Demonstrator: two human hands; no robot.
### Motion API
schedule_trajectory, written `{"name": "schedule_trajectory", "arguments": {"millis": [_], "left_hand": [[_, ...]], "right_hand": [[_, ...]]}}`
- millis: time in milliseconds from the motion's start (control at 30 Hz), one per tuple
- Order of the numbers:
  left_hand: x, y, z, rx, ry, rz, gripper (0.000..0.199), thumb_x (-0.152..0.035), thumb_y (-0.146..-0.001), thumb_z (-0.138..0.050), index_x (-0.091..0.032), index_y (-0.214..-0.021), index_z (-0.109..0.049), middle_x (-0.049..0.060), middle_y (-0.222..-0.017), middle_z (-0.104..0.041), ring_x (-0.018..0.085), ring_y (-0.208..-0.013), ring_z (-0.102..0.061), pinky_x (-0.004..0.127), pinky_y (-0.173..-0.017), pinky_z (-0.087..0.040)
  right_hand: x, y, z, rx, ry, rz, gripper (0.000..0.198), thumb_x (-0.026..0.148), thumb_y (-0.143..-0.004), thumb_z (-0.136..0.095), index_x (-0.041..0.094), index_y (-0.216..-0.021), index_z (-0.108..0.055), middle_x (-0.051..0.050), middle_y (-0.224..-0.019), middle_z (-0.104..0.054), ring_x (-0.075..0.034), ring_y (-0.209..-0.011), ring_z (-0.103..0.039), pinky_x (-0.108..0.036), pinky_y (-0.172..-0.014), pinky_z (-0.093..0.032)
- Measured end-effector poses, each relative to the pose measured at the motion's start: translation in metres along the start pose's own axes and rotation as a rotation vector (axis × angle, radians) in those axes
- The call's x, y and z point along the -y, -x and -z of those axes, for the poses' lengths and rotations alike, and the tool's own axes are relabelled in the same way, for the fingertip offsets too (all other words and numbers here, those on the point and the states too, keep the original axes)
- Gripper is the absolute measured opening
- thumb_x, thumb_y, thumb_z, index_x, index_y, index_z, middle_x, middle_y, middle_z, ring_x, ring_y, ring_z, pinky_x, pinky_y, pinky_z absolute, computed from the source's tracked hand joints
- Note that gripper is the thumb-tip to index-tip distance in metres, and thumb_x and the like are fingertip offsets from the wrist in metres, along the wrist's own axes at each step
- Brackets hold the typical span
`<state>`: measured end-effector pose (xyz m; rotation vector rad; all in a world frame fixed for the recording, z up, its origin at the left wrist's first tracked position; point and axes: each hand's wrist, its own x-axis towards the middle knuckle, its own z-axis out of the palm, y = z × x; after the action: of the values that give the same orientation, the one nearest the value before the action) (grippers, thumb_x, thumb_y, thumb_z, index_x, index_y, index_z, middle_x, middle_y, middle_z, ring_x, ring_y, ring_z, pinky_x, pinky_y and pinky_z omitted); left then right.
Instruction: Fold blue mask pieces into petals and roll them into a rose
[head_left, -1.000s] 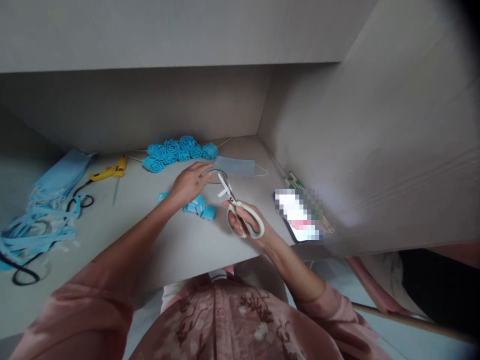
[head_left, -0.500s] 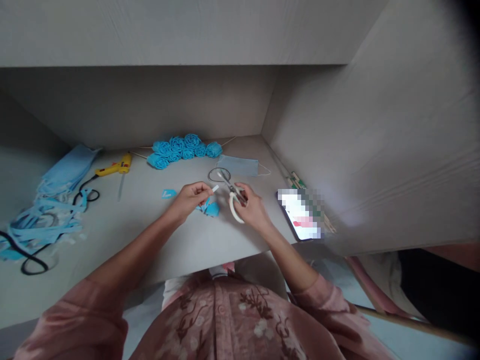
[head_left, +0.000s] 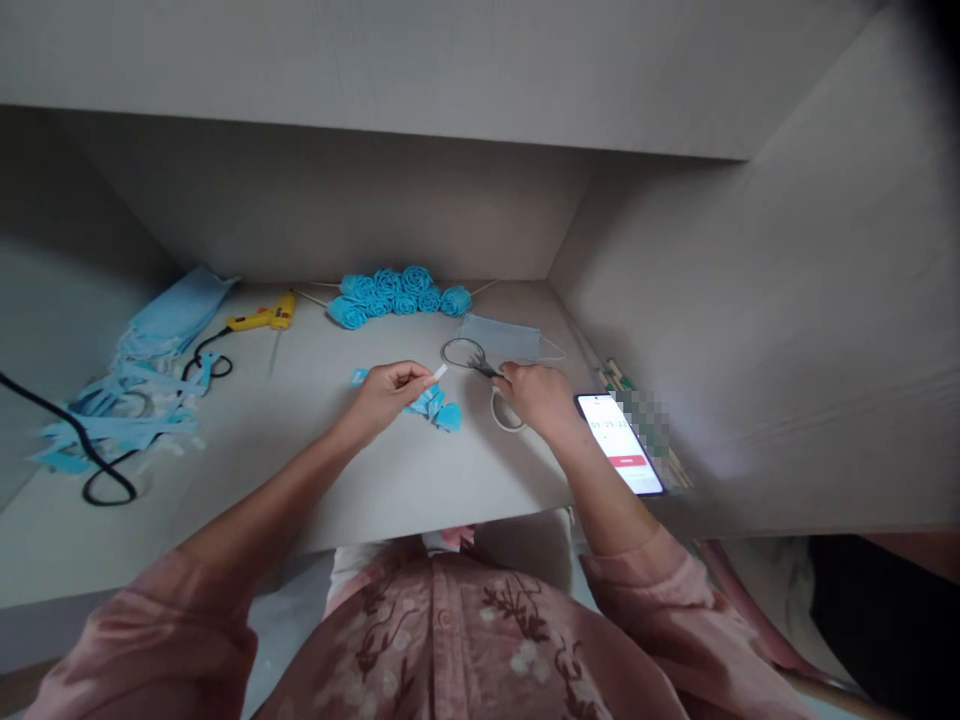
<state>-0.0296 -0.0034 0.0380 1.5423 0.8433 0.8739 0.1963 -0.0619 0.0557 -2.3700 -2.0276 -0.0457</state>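
Between the thumb and fingertips of my left hand point(head_left: 386, 398) is a small white strip point(head_left: 441, 371). Cut blue pieces point(head_left: 448, 416) lie on the table just below that hand, and another small blue piece point(head_left: 359, 377) is to its left. My right hand point(head_left: 541, 400) is closed on the scissors point(head_left: 485, 367), which are low over the table; part of the handles is hidden by the fingers. The scissor blades point left, toward a thin dark ring point(head_left: 444, 352). Behind them lies a flat pale blue face mask point(head_left: 502, 337).
Several blue fabric roses point(head_left: 405, 303) lie at the back. On the left are a yellow glue gun point(head_left: 262, 317), a stack of masks point(head_left: 180, 310), blue scraps point(head_left: 120, 425) and a black cord point(head_left: 94, 455). A lit phone point(head_left: 619, 450) rests at the right, beside thin sticks point(head_left: 679, 468).
My right hand has moved right and away from my left hand, bringing the scissors lower. My left hand still pinches the white strip. The whole view has shifted slightly.
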Motion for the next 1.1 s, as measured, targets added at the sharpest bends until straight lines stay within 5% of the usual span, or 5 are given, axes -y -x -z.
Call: {"name": "schedule_trajectory", "arguments": {"millis": [133, 533, 733, 900, 1100], "left_hand": [[-0.003, 0.003, 0.006, -0.011, -0.024, -0.019, 0.034, -0.049, -0.071, -0.072, -0.016, -0.075, -0.066, -0.004, -0.056, -0.049, 0.008, -0.052, -0.039, 0.023, -0.050, -0.031], [-0.001, 0.005, 0.005, -0.005, -0.039, -0.043, 0.033, -0.048, -0.074, -0.071, -0.015, -0.077, -0.069, -0.004, -0.055, -0.048, 0.008, -0.052, -0.038, 0.022, -0.049, -0.029], [-0.003, -0.013, 0.065, -0.288, -0.123, -0.074, 0.034, -0.047, -0.078, -0.064, -0.014, -0.079, -0.073, 0.000, -0.059, -0.054, 0.010, -0.053, -0.042, 0.023, -0.051, -0.033], [0.024, -0.024, 0.115, -0.362, -0.630, 0.067, 0.022, -0.037, -0.077, -0.063, -0.018, -0.081, -0.074, 0.003, -0.069, -0.065, 0.016, -0.063, -0.053, 0.026, -0.058, -0.034], [0.060, -0.022, 0.107, -0.242, -0.930, 0.081, 0.012, -0.031, -0.075, -0.065, -0.021, -0.077, -0.071, 0.005, -0.075, -0.067, 0.021, -0.072, -0.057, 0.029, -0.063, -0.034]], "right_hand": [[-0.005, -0.007, -0.004, 0.024, -0.144, -0.033, 0.026, 0.033, -0.092, -0.061, 0.013, -0.080, -0.072, -0.020, -0.083, -0.072, -0.030, -0.085, -0.068, -0.035, -0.072, -0.041], [0.054, -0.012, 0.008, -0.108, -0.991, 0.303, 0.021, 0.038, -0.086, -0.060, 0.019, -0.084, -0.070, 0.000, -0.078, -0.069, -0.013, -0.071, -0.058, -0.026, -0.069, -0.042], [0.061, -0.026, 0.010, -0.306, -1.163, 0.221, 0.023, 0.040, -0.087, -0.057, 0.019, -0.080, -0.064, 0.000, -0.074, -0.064, -0.011, -0.065, -0.053, -0.024, -0.063, -0.041], [0.056, -0.042, 0.006, -0.190, -1.403, 0.209, 0.027, 0.047, -0.084, -0.061, 0.020, -0.081, -0.062, -0.001, -0.077, -0.063, -0.010, -0.062, -0.052, -0.023, -0.056, -0.042], [0.066, -0.061, -0.024, 0.006, -1.525, 0.210, 0.034, 0.052, -0.080, -0.061, 0.020, -0.092, -0.062, -0.001, -0.078, -0.067, -0.009, -0.063, -0.057, -0.020, -0.053, -0.043]]}}
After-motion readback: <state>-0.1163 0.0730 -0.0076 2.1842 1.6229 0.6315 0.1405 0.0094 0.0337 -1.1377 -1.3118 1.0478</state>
